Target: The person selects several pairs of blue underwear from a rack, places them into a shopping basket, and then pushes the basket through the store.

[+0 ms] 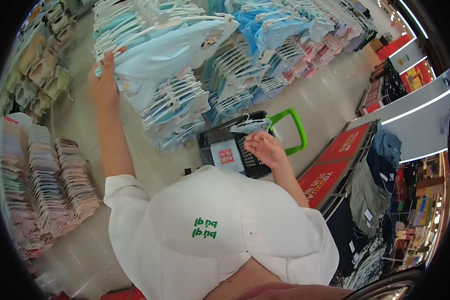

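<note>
Shirt (190, 200) fabric, white with green lettering, fills the near view. Just beyond it, the right hand (265, 149) is loosely open with bent fingers, over the side of a black basket (205, 149) with a green handle (301, 131); whether it touches the small hanger (248, 121) beside it is unclear. A white packet (226, 156) with a red square lies in the basket. Out to the left, the left hand (106, 75) pinches the edge of a pale blue garment (157, 52), which hangs at the front of a rack row. Below and behind that garment are more hanging clothes (172, 100), blue, then pink farther off. Red signs (335, 162) stand on the right.
</note>
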{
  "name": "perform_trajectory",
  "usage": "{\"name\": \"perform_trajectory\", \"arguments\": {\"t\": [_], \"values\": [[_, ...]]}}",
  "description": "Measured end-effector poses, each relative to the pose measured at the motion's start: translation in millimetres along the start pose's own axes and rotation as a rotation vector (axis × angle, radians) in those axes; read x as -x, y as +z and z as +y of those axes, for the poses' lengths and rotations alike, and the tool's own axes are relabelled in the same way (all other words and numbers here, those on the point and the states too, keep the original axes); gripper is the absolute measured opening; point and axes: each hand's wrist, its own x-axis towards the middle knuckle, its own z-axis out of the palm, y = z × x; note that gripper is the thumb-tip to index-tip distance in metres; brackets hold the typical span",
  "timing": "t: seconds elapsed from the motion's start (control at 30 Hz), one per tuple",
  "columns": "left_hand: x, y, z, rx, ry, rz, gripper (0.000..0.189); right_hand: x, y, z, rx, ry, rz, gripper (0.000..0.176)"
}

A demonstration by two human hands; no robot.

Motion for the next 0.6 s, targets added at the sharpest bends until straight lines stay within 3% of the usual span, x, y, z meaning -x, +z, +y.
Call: {"name": "perform_trajectory", "arguments": {"t": [0.4, 0.47, 0.57, 0.6], "values": [[2, -5, -4, -0.030, -0.005, -0.060, 0.034, -5, 4, 34, 0.086, 0.126, 0.200, 0.017], [5, -6, -6, -0.058, 0.009, -0.160, 0.034, -6, -1, 32, 0.095, 0.142, 0.215, 0.017], [20, -4, -5, -0.002, -0.083, -0.242, 0.032, -3, -5, 28, 0.103, 0.150, 0.216, 0.023], [28, -1, -6, 0.001, -0.077, -0.239, 0.032, -3, -1, 24, 0.155, 0.063, 0.257, 0.029]]}}
